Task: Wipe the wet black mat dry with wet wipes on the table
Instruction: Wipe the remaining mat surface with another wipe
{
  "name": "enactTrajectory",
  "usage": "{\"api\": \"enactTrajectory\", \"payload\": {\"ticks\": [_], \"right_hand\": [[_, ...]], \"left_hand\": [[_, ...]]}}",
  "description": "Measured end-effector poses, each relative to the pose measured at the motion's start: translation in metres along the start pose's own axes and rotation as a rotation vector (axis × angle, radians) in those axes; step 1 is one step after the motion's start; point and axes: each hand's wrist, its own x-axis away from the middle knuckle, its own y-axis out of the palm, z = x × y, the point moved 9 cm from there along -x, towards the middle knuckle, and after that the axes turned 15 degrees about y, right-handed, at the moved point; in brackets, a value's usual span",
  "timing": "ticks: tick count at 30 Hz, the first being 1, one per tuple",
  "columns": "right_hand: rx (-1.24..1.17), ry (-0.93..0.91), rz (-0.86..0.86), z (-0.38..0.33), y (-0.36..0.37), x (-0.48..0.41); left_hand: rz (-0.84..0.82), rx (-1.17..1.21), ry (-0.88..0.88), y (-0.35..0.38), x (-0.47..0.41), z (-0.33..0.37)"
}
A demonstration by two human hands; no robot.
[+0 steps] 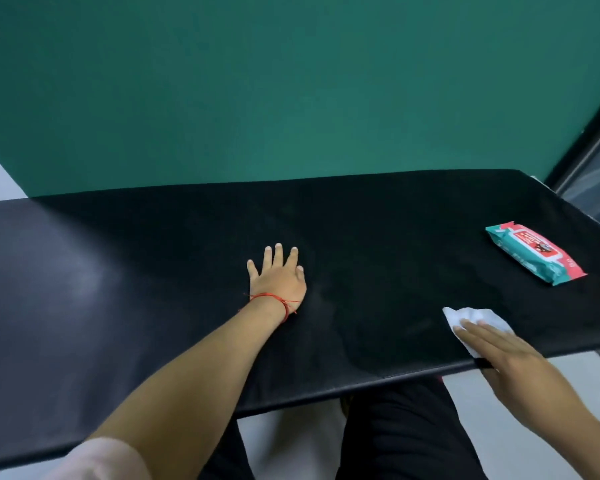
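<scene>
White wipe (478,322) pressed under my flat right hand (510,358) at the black mat's (378,237) near-right edge; unwiped length runs leftward toward my flat, empty left hand (279,277).

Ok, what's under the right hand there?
A white wipe lies under the right hand, flat on the black mat. How far it reaches beneath the palm is hidden.

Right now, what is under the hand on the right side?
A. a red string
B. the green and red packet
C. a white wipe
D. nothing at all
C. The right hand lies flat with straight fingers on a white wipe on the black mat, while the packet of wipes sits apart, farther back.
</scene>
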Motion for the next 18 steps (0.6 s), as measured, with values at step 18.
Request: {"api": "enactTrajectory", "payload": {"ticks": [18], "right_hand": [[0.083,-0.327,-0.301,-0.19,0.045,0.03]], "left_hand": [[0.087,0.069,0.092,-0.025,0.033,-0.043]]}}
